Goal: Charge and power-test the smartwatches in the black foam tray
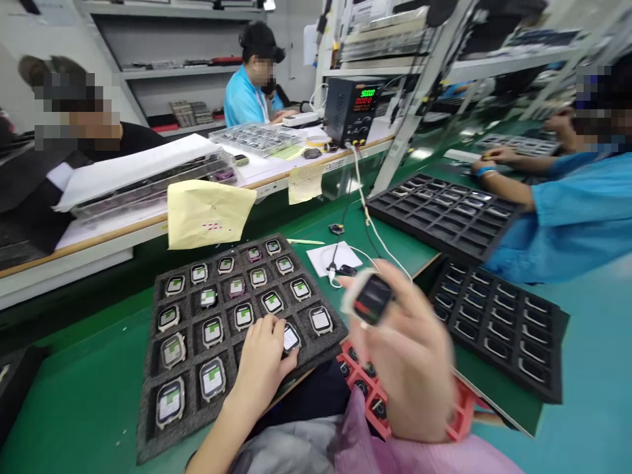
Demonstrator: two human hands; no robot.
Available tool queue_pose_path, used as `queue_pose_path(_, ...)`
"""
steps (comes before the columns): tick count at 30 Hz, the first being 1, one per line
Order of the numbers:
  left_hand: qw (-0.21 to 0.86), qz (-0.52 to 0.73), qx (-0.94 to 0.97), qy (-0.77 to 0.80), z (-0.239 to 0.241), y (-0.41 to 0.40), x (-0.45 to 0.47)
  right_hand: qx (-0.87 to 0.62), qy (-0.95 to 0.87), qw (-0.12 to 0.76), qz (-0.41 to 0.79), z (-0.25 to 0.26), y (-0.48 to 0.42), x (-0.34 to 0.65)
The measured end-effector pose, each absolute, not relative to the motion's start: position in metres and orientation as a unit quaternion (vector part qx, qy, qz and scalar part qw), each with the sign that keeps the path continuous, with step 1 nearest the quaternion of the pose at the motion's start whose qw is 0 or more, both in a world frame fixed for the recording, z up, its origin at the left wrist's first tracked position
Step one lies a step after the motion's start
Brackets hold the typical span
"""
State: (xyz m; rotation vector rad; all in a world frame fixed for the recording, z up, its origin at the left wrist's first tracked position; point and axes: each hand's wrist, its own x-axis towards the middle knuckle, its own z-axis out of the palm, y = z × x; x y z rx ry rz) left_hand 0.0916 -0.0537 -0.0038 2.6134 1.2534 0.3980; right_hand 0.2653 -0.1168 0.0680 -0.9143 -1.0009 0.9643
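A dark grey foam tray [191,390] lies on the green bench in front of me, with lit smartwatch cases, strapless, in most of its compartments. My left hand [261,359] rests over the tray's near right part, its thumb and fingers closed around a smartwatch [291,338] whose screen is lit. To the right of the tray, my right hand [417,355] is raised and blurred. It grips another smartwatch [374,298] by its edges, with a mostly dark screen that shows some red. The compartment under my left hand is partly hidden.
A red tray [464,421] with round black pieces sits below my right hand. Black trays [419,227] of watch parts stand to the right, near a co-worker [577,204] in blue. Cables [375,230] hang from a power supply [348,112] past a white pad [320,259].
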Motion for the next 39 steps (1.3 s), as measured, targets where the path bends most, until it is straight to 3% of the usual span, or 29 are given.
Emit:
queue_pose_path(6,0.093,0.118,0.898,0.414,-0.005,-0.054,0.09,-0.471,-0.4,0.66,0.427,0.017,-0.09,0.291)
queue_pose_path(13,0.077,-0.002,0.919,0.386,0.027,-0.052,0.102,-0.586,-0.582,0.461,0.326,-0.028,-0.066,0.349)
queue_pose_path(17,0.114,0.035,0.914,0.388,0.026,-0.046,0.097,-0.612,-0.644,0.382,0.254,-0.023,-0.049,0.364)
queue_pose_path(22,0.337,0.279,0.807,0.397,0.008,-0.046,0.071,-0.584,-0.709,0.34,0.2,0.023,-0.058,0.348)
queue_pose_path(25,0.526,0.431,0.62,0.39,0.005,-0.049,0.056,-0.527,-0.809,0.2,0.166,0.05,-0.07,0.324)
queue_pose_path(28,0.655,0.472,0.452,0.38,0.009,-0.051,0.048,-0.518,-0.844,0.063,0.123,0.059,-0.074,0.305)
queue_pose_path(30,0.71,0.448,0.401,0.367,0.013,-0.053,0.046,-0.531,-0.839,0.016,0.117,0.057,-0.07,0.3)
queue_pose_path(35,0.727,0.423,0.408,0.355,0.017,-0.059,0.046,-0.523,-0.836,0.023,0.162,0.045,-0.051,0.312)
queue_pose_path(39,0.644,0.44,0.505,0.369,0.017,-0.062,0.046,-0.525,-0.811,0.123,0.227,0.034,-0.045,0.322)
